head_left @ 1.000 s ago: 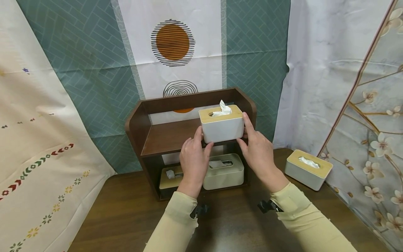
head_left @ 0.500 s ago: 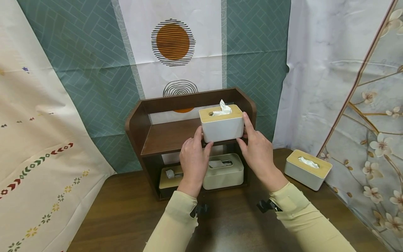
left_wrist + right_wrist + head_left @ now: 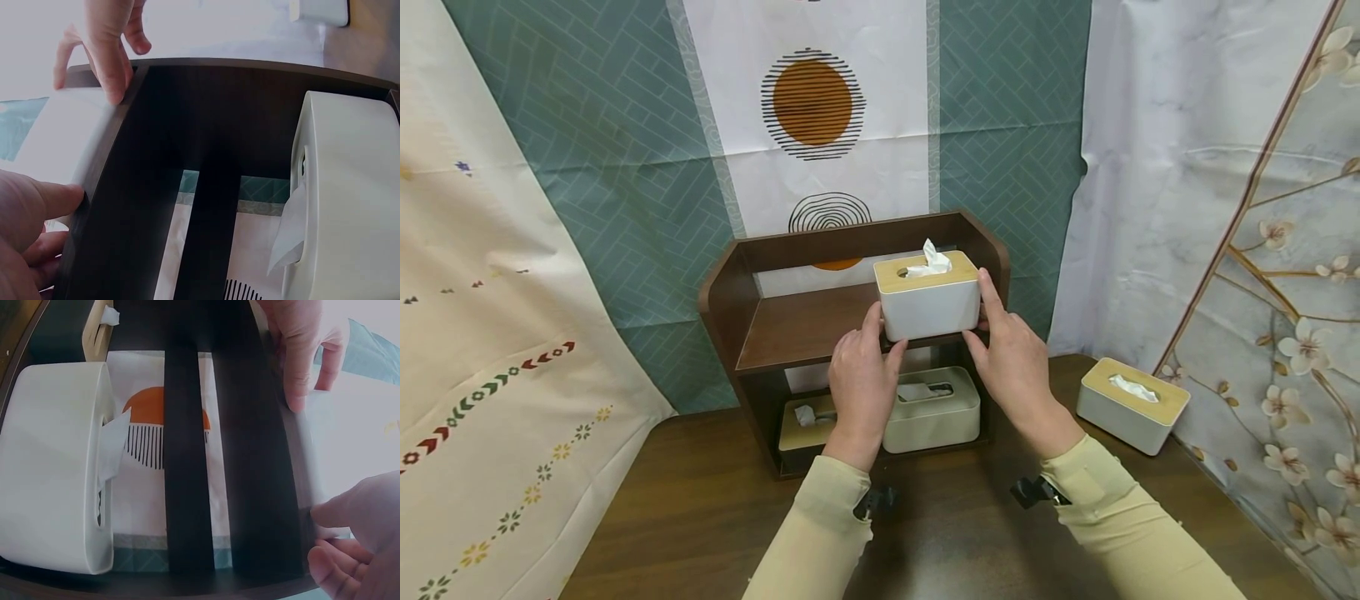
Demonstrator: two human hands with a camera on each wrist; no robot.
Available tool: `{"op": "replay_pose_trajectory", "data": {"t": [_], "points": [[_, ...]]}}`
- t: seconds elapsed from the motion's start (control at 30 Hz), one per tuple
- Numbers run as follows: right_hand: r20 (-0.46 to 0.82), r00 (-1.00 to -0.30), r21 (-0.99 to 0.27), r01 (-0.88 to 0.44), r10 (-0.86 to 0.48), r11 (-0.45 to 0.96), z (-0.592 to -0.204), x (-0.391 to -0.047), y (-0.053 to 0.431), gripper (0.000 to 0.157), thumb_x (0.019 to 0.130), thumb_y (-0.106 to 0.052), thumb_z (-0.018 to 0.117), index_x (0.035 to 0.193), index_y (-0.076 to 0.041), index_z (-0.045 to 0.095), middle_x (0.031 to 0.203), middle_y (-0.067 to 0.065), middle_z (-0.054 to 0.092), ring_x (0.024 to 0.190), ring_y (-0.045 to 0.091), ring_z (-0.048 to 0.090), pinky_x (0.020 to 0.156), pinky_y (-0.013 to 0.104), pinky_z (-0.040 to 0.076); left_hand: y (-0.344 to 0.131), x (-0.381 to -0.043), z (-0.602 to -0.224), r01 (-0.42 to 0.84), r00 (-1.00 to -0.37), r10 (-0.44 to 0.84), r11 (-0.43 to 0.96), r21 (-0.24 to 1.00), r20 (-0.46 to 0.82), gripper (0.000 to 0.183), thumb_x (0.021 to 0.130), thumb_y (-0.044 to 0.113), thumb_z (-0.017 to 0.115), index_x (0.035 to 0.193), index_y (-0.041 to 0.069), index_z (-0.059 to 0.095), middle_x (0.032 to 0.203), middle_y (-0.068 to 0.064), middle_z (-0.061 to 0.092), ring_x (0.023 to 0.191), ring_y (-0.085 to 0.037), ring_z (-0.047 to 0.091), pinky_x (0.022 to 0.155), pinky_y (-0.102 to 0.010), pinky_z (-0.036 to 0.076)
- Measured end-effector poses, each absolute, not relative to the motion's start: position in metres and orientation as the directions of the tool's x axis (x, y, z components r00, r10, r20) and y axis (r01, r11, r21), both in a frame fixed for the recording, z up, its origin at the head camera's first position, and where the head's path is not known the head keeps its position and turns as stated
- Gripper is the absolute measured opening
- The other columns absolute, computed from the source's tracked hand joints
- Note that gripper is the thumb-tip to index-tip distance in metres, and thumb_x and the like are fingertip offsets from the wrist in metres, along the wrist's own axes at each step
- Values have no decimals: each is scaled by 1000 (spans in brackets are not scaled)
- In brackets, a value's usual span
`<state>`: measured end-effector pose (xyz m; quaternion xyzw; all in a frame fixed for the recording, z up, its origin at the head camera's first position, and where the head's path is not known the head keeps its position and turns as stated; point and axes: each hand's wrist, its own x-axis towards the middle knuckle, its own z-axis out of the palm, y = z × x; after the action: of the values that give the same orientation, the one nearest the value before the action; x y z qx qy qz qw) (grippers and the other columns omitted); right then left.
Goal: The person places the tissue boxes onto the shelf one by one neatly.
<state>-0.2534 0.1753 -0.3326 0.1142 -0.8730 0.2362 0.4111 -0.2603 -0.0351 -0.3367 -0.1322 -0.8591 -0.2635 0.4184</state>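
Observation:
A white tissue box (image 3: 931, 310) with a light wooden lid sits at the right of the upper shelf of a dark brown rack (image 3: 805, 325). A white tissue sticks up from its slot. My left hand (image 3: 863, 379) holds its left end, thumb at the lower front corner and fingers along the side. At the other end my right hand (image 3: 1017, 358) grips it the same way, its index finger reaching up to the lid's edge. In the left wrist view the white box (image 3: 62, 134) is overexposed, with both hands at its ends. The fingertips behind the box are hidden.
Below, a cream tissue box (image 3: 932, 417) stands on the right of the lower shelf. Left of it is a dark tissue box (image 3: 801, 425) with a wooden lid, partly behind my left hand. Another wooden-lidded white tissue box (image 3: 1131, 408) rests on the table (image 3: 700, 517) at right.

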Motion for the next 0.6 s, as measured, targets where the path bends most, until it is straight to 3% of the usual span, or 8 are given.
{"op": "replay_pose_trajectory", "data": {"t": [0.13, 0.4, 0.6], "points": [[759, -652, -340, -399, -3, 852, -333, -252, 175, 107, 94, -4, 89, 177, -16, 23, 119, 18, 78, 98, 38, 73, 73, 56, 59, -36, -260, -338, 448, -627, 10, 822, 351, 779, 69, 94, 24, 92, 152, 5, 61, 125, -10, 80, 107, -30, 75, 110, -48, 55], [703, -711, -418, -413, 0, 809, -337, -242, 172, 107, 97, -4, 86, 178, -12, 16, 144, 20, 70, 97, 38, 74, 82, 57, 60, -40, -251, -342, 469, -642, 17, 800, 375, 766, 75, 95, 19, 91, 159, 1, 55, 144, -17, 71, 136, -34, 65, 128, -47, 36], [720, -694, -405, -423, -3, 811, -346, -228, 175, 103, 97, -2, 85, 177, -9, 21, 158, 21, 60, 99, 38, 76, 86, 58, 62, -44, -236, -351, 477, -638, 26, 798, 369, 769, 74, 97, 20, 90, 160, 2, 54, 157, -16, 62, 147, -36, 55, 130, -50, 32]]}}
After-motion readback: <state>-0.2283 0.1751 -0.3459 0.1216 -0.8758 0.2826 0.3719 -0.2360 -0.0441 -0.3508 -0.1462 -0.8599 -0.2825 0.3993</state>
